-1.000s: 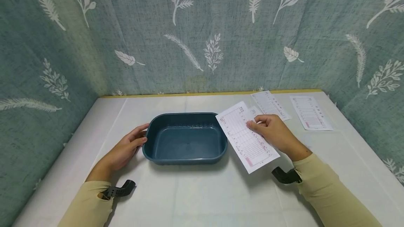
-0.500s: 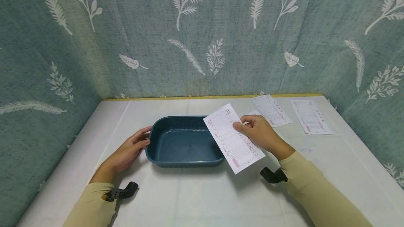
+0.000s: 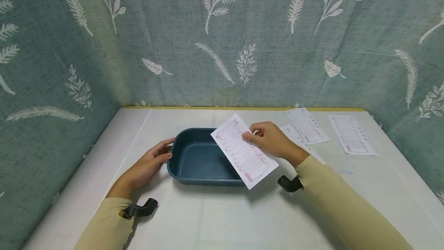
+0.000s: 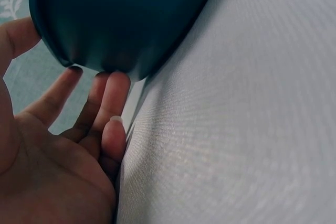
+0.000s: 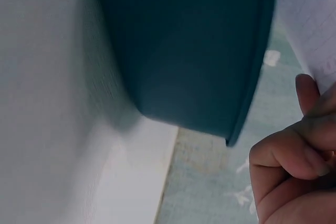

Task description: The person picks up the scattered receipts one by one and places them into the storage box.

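Observation:
My right hand [image 3: 268,140] pinches a white printed form [image 3: 243,153] with pink print by its right edge, thumb on top. The form is tilted over the right part of a dark blue-green plastic tub [image 3: 194,182], hiding much of that end. In the right wrist view, the form [image 5: 312,24] lies beyond curled fingers [image 5: 286,153], beside the tub's outer wall [image 5: 189,51]. At the tub's left end, my left hand [image 3: 145,167] touches the outside. In the left wrist view, its extended fingers [image 4: 113,98] meet the end wall and the thumb lies near the rim.
Flat on the white table [image 3: 215,219] at the right lie further printed forms: one partly under my right forearm [image 3: 295,136], one behind it [image 3: 307,125], and one farther right [image 3: 352,135]. Leaf-patterned fabric [image 3: 194,68] encloses the back and sides.
My right hand has carried the form leftward, from the tub's right edge to over its right part. The left hand stays at the tub's left end. The head view has shifted slightly.

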`<state>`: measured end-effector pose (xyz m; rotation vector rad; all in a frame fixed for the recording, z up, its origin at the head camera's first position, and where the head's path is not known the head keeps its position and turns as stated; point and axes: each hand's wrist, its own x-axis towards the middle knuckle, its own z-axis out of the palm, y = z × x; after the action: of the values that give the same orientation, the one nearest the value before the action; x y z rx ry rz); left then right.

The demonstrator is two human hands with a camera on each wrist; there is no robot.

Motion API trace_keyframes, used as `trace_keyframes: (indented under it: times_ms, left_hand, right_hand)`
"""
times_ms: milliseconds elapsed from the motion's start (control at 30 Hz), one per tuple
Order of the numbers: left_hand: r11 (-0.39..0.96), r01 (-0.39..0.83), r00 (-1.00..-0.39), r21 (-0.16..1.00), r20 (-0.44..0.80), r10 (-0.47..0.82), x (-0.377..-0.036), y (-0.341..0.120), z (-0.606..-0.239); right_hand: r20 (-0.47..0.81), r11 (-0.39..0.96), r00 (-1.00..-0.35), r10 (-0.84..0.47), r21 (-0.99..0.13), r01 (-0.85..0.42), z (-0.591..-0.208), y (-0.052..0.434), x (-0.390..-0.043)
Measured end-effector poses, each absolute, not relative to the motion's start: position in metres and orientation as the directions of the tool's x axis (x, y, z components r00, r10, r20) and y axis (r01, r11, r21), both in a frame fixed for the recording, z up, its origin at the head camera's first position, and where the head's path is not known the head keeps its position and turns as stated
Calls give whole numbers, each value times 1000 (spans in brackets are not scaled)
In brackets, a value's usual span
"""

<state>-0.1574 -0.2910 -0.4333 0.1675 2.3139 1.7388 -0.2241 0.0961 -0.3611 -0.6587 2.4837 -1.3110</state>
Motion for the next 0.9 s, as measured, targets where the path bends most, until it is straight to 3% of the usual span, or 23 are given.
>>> trace_keyframes:
  times_ms: [333, 900]
  left_hand:
    - [292, -58, -965, 955, -129, 230, -158, -292, -433]
    - [276, -50, -963, 960, -119, 241, -155, -289, -427]
  right_hand:
    - [40, 484, -817, -575, -789, -379, -366, 68, -232]
    - [-10, 519, -735, -678, -715, -469, -366, 38, -248]
